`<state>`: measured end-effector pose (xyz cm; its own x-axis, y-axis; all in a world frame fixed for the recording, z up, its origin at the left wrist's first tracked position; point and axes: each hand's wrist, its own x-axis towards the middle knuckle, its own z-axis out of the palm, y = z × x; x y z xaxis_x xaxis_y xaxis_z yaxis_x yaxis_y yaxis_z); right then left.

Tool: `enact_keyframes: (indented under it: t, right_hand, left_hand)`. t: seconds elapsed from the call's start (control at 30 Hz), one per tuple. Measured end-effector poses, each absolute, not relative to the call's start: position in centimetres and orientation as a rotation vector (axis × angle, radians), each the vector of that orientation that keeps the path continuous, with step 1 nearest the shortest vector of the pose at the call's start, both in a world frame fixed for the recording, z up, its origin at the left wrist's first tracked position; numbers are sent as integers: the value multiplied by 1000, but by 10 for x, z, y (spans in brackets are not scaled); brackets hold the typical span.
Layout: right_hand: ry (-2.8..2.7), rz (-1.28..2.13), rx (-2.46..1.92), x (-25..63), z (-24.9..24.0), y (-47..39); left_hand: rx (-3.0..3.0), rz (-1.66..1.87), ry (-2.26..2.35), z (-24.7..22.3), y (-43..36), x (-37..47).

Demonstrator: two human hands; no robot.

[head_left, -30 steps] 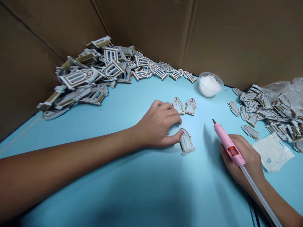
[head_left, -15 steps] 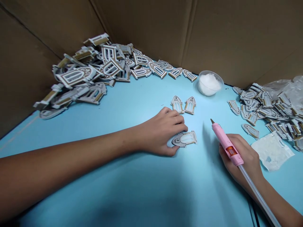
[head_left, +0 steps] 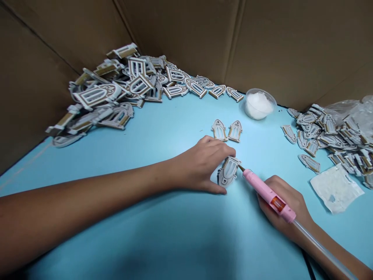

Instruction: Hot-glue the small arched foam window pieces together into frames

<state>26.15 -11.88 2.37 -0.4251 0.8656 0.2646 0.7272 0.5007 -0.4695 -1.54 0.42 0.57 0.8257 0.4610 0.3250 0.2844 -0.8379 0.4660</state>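
Observation:
My left hand (head_left: 208, 163) reaches across the blue table, its fingers and thumb curled round a small arched window piece (head_left: 229, 171) in white and brown. The index finger is at the piece's straight end and the thumb beside its rounded end. In my right hand (head_left: 287, 202) is a pink hot glue gun (head_left: 264, 190) with a long clear glue stick (head_left: 323, 249) out of its back. The metal nozzle points left, at the straight end of the piece; I cannot tell whether it touches. Just beyond my left hand lie two similar arched pieces (head_left: 219, 131) (head_left: 234, 131).
Larger arched window pieces (head_left: 97, 95) are heaped at the back left against cardboard walls (head_left: 180, 27). A clear round tub (head_left: 259, 104) of white material stands at the back. On the right are a pile of small pieces (head_left: 329, 128), a plastic bag (head_left: 358, 112) and a white sheet (head_left: 336, 188).
The piece at my left hand has turned, its rounded end now toward me. My right hand has brought the glue gun leftward, its nozzle close to the piece.

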Motion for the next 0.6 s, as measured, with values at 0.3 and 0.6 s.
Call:
enact_keyframes:
  t: [0.3,0.6]
  right_hand:
    - [-2364,380,-1256,261,20,-123]
    - [-2395,310,-1259,259,21,-122]
  left_hand:
    - [2711,736,498,8,-3,-12]
    - [2780,787,481,7,-6,-12]
